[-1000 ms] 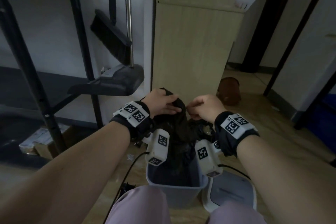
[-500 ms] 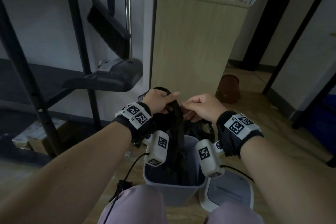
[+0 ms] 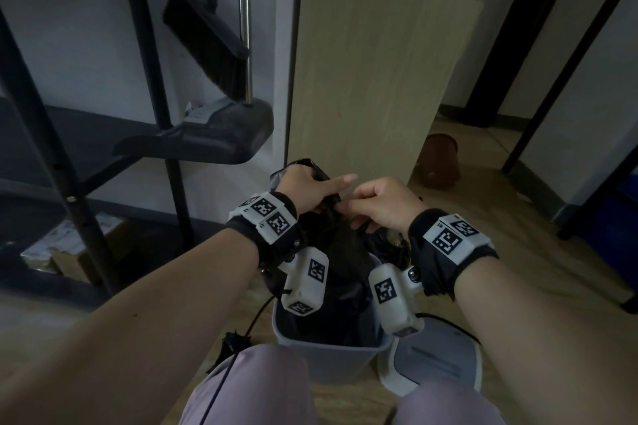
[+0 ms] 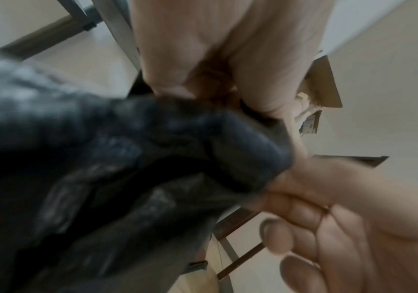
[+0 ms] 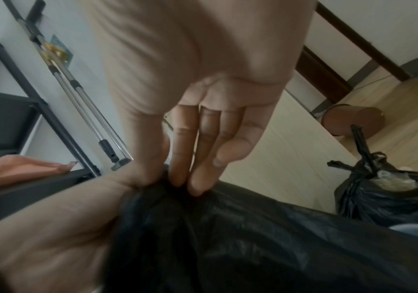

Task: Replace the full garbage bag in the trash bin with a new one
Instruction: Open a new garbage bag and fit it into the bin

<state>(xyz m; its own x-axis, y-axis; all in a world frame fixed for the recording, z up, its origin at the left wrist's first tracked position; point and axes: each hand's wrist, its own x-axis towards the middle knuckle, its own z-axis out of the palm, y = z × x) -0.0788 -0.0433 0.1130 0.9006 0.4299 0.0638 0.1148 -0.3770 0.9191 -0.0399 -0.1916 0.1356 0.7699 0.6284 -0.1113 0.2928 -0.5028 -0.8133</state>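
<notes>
A new black garbage bag (image 3: 340, 248) hangs from both hands down into the grey trash bin (image 3: 331, 350). My left hand (image 3: 321, 191) grips its bunched top edge, index finger stretched out straight. My right hand (image 3: 354, 209) pinches the same edge right beside it. In the left wrist view the left hand (image 4: 198, 83) clamps the bag (image 4: 107, 178); in the right wrist view the right hand's fingertips (image 5: 195, 184) press into the bag (image 5: 253, 237). The full bag (image 5: 383, 196), tied shut, sits on the floor behind the bin.
The bin's white and grey lid (image 3: 435, 364) lies on the floor to its right. A wooden cabinet (image 3: 373, 72) stands just behind, with a brown pot (image 3: 440, 166) beside it. A broom and dustpan (image 3: 207, 134) and a black rack (image 3: 45, 134) stand at left.
Both hands have risen a little with the bag's top edge. My left index finger has straightened, and the right hand's pinch has closed up next to the left hand.
</notes>
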